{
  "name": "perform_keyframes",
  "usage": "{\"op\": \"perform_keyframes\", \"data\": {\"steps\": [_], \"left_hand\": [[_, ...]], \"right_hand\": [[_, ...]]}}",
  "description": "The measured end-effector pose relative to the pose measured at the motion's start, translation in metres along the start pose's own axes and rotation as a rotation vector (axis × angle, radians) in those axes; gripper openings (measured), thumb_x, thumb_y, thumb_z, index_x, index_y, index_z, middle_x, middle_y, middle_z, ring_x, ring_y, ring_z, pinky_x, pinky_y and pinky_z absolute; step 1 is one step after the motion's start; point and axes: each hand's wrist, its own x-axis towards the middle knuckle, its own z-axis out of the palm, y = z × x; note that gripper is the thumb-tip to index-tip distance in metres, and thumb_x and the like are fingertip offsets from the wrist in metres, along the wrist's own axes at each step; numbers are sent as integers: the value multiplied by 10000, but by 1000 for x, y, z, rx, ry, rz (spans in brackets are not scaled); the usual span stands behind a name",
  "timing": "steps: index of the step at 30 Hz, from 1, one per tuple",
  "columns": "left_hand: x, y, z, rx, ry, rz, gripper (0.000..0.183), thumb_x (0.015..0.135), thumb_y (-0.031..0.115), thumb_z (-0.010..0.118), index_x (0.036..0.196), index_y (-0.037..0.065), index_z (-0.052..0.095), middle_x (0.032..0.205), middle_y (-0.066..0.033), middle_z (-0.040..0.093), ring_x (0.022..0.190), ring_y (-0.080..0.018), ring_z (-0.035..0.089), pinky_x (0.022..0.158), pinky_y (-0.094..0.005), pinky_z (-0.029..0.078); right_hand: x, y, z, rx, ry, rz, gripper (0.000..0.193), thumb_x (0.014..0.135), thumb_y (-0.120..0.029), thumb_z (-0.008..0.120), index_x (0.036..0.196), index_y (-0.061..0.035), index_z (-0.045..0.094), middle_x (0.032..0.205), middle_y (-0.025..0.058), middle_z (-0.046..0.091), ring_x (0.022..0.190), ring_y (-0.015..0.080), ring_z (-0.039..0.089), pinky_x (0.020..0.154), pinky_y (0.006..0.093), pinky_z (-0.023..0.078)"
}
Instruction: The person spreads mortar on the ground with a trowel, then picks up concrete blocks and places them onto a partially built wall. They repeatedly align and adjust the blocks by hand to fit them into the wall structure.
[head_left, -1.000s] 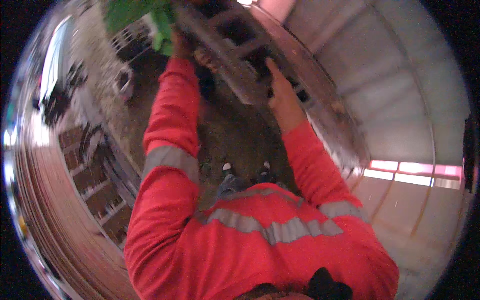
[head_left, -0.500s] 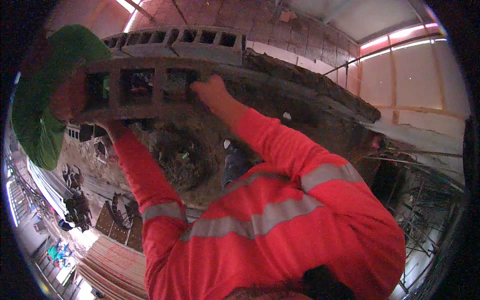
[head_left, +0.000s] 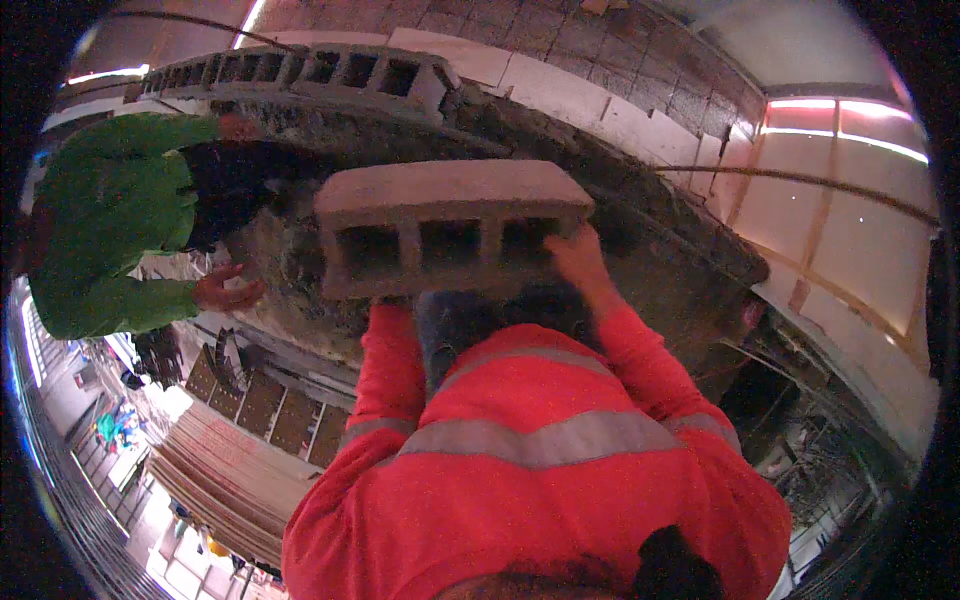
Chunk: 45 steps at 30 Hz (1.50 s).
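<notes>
A grey concrete block [head_left: 455,190] with three hollow cells hangs in front of my body, its open cells facing me. My right hand [head_left: 578,262] grips its right end, the fingers hooked into the rightmost cell. Under the block's lower left edge is my left hand [head_left: 390,301], mostly hidden by the block and holding it from below. To the left, a person in a green top [head_left: 125,220] has one open hand [head_left: 230,290] held out, apart from the block.
A row of similar hollow blocks [head_left: 345,72] lines the wall top beyond. Rough masonry [head_left: 610,170] continues right along the wall. Stacked boards [head_left: 225,470] lie at lower left. A bar [head_left: 800,178] crosses near the pale panels on the right.
The block has come away from the person in green, rightward and closer to my body, with both my hands on it. That person's hands are now off it.
</notes>
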Motion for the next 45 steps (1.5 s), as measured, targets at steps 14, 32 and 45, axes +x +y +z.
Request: {"op": "perform_keyframes", "data": {"steps": [14,32,45], "left_hand": [[117,-170,147,-92,49,-313,642,904,595,324,1284,86,418,1226,-79,471,1076,-241,464,947,-373,363],[227,-149,168,-258,183,-276,666,900,608,318,1316,92,391,1276,-75,440,1116,-247,449,967,-369,357],[246,-129,177,-320,202,-284,685,897,617,313,1339,97,370,1312,-73,419,1144,-251,438,982,-365,353]], "right_hand": [[77,173,-80,371,149,390,411,744,-125,646,1108,27,529,1043,105,609,920,243,569,823,362,450],[186,157,-33,488,236,542,214,680,-136,670,629,-51,480,598,-38,387,491,94,334,460,306,285],[206,157,-28,336,213,642,201,704,-158,639,601,-1,569,569,-38,378,500,102,351,464,299,286]]}}
